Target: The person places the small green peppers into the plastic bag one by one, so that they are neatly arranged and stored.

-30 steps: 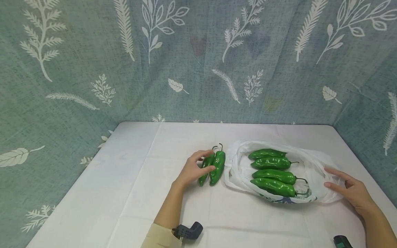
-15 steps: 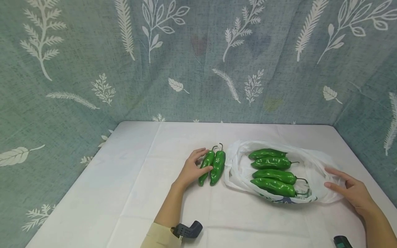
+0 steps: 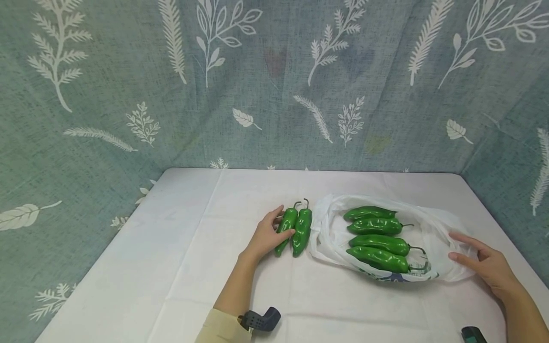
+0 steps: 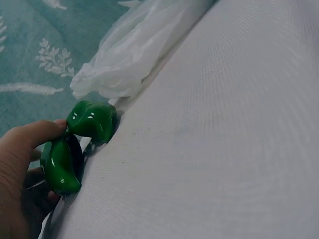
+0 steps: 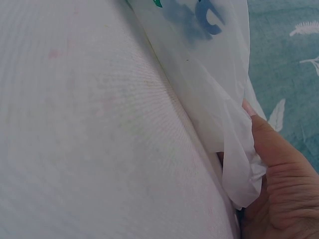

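In the head view my left hand (image 3: 267, 236) is around the left one of two glossy green peppers. Its thumb crosses that pepper (image 3: 288, 219) and its tip touches the right pepper (image 3: 302, 232); its fingers lie along the far left side. The left wrist view shows the thumb over the nearer pepper (image 4: 62, 167), fingers partly hidden behind it. A white plastic bag (image 3: 448, 221) lies on its side to the right, several green peppers (image 3: 379, 244) in its mouth. At the bag's right end, my right hand (image 3: 489, 262) holds the plastic between thumb and fingers.
A white cloth (image 3: 356, 309) covers the table. Behind and beside it hangs a blue-green curtain (image 3: 266, 128) with pale leaf prints. A dark wrist device (image 3: 261, 319) sits at the left sleeve, and another dark device (image 3: 473, 334) is at the bottom right.
My left fingers have slid off the top of the left pepper to its left side. The right pepper has shifted slightly to the right. My right hand and the bag stay put.
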Tool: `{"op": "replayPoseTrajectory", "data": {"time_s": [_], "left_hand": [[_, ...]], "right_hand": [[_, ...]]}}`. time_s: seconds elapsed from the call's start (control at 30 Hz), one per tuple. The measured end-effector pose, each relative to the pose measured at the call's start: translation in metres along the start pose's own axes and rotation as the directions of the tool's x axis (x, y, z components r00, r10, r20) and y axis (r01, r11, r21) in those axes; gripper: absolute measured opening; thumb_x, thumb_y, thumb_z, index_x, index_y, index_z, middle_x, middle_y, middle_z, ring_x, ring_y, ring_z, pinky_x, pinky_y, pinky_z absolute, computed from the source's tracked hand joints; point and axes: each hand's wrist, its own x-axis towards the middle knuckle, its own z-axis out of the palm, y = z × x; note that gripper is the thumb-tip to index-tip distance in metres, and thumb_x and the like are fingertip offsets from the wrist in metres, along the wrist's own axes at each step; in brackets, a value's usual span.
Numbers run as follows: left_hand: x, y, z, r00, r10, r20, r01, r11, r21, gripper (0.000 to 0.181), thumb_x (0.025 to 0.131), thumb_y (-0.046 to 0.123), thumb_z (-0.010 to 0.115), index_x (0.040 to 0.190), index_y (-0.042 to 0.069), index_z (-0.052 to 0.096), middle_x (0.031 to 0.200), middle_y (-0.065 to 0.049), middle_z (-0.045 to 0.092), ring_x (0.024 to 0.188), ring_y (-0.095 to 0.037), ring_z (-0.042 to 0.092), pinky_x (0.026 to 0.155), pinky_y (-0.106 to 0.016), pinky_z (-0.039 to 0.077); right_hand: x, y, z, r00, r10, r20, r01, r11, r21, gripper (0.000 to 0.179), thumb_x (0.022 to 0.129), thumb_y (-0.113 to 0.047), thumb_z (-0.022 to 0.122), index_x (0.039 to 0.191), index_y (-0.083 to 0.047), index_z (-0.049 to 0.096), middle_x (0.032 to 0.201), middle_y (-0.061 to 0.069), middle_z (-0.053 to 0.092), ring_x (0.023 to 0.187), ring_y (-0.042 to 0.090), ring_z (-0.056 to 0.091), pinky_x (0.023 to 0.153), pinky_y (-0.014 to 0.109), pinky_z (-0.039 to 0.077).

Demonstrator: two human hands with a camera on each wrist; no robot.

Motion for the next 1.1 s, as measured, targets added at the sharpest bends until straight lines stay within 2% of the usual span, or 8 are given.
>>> {"op": "replayPoseTrajectory", "data": {"time_s": [0.13,0.27,0.53,0.77,0.93,1.1], "left_hand": [[0.0,0.002,0.001,1.0,-0.005,-0.011,0.005,1.0,0.023,0.072,0.081,0.036,0.071,0.142,0.013,0.042,0.133,-0.008,0.053,0.116,-0.027,0.055,0.095,-0.041,0.048],[0.0,0.002,0.0,1.0,-0.011,-0.018,0.012,0.999,0.034,0.067,0.08,0.037,0.071,0.138,0.012,0.048,0.127,-0.008,0.056,0.113,-0.025,0.056,0.094,-0.041,0.048],[0.001,-0.003,0.001,0.997,-0.014,-0.079,0.019,0.998,0.055,0.063,0.077,0.031,0.071,0.134,0.01,0.053,0.126,-0.009,0.058,0.113,-0.025,0.056,0.096,-0.043,0.046],[0.0,-0.005,-0.001,0.993,-0.033,-0.117,0.038,0.999,0.039,0.062,0.076,0.031,0.071,0.133,0.012,0.054,0.125,-0.009,0.059,0.109,-0.024,0.057,0.093,-0.044,0.048],[0.001,-0.002,-0.002,0.991,-0.029,-0.132,0.034,0.999,0.031,0.061,0.078,0.03,0.071,0.134,0.013,0.054,0.125,-0.008,0.059,0.11,-0.024,0.056,0.094,-0.044,0.048],[0.001,0.008,-0.005,0.99,-0.005,-0.14,0.005,1.0,-0.002,0.06,0.078,0.029,0.071,0.133,0.013,0.054,0.125,-0.007,0.059,0.109,-0.023,0.056,0.095,-0.043,0.047]], "right_hand": [[-0.001,-0.001,-0.001,1.0,0.002,0.002,-0.002,1.0,-0.004,0.061,0.091,-0.027,0.064,0.146,-0.03,0.038,0.125,-0.045,0.022,0.144,0.024,-0.008,0.113,0.056,-0.005],[0.0,-0.002,-0.001,1.0,0.003,-0.003,-0.003,1.0,-0.004,0.061,0.091,-0.027,0.065,0.145,-0.031,0.038,0.125,-0.045,0.023,0.144,0.025,-0.007,0.113,0.055,-0.004],[0.0,-0.001,0.0,1.0,0.017,-0.006,-0.017,1.0,-0.007,0.061,0.09,-0.028,0.065,0.145,-0.03,0.038,0.134,-0.041,0.017,0.144,0.029,-0.007,0.113,0.056,-0.004],[0.0,0.001,0.001,1.0,-0.01,-0.013,0.01,1.0,-0.002,0.061,0.09,-0.026,0.065,0.145,-0.03,0.039,0.127,-0.044,0.022,0.144,0.025,-0.006,0.114,0.054,-0.004],[0.0,0.0,0.001,1.0,-0.003,-0.007,0.003,1.0,-0.007,0.061,0.091,-0.027,0.064,0.145,-0.029,0.038,0.13,-0.043,0.019,0.144,0.027,-0.007,0.113,0.054,-0.004],[0.0,-0.001,0.0,1.0,0.014,-0.002,-0.014,1.0,-0.014,0.062,0.091,-0.028,0.064,0.146,-0.029,0.037,0.139,-0.037,0.013,0.143,0.03,-0.007,0.113,0.056,-0.003]]}}
